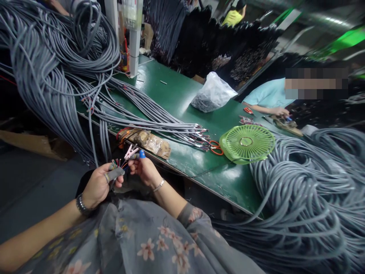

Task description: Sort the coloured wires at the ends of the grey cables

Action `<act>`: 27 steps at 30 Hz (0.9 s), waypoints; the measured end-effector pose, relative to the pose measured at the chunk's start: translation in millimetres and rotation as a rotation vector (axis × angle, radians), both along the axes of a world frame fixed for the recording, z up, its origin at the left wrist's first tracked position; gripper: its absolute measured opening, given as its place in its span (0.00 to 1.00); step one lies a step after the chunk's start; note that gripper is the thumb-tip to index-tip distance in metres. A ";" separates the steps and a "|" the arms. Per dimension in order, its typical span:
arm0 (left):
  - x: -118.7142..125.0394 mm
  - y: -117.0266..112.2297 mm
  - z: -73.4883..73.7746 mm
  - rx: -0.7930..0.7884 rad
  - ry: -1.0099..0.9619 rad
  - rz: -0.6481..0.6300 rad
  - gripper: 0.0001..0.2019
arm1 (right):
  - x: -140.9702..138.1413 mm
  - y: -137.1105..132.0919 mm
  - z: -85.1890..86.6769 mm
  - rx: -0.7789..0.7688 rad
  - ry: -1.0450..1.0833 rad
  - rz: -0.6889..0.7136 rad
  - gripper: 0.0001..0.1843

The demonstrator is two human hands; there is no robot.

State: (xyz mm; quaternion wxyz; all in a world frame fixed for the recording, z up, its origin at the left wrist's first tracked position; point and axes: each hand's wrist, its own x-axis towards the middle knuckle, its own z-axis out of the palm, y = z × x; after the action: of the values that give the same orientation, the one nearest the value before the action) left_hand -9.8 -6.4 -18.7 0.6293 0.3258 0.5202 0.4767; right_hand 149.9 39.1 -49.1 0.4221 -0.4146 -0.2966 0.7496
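My left hand is closed around a grey cable's end, and a fan of thin coloured wires sticks out above its fingers. A grey wrap covers its thumb. Just to the right, my right hand is pinched, with a blue cover on one fingertip. A pink clip, like a clothes peg, pokes out from its fingers; their exact grip on it is partly hidden. Both hands are in front of the table's edge. Behind them lies a tape-wrapped block with orange-handled pliers at its left end.
Grey cables lie along the green table, their stripped ends near orange-handled scissors. A green fan and a plastic bag stand beyond. Large cable coils fill the right. A co-worker sits opposite.
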 end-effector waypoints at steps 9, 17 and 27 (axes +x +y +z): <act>4.1 11.1 10.9 0.015 -0.079 -0.086 0.16 | -14.3 15.1 1.1 0.185 -0.051 -0.117 0.33; 5.7 16.4 3.7 0.021 -0.056 -0.121 0.14 | -26.1 23.0 1.7 -0.026 0.184 -0.135 0.28; 4.8 11.8 3.4 0.003 -0.044 -0.060 0.16 | -20.2 17.2 1.8 -0.039 0.172 -0.022 0.35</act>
State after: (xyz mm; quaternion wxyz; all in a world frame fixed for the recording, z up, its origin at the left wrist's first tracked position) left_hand -5.0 5.4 -15.3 0.6542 0.3316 0.4956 0.4653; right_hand 129.7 56.3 -47.3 0.4461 -0.3599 -0.2400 0.7835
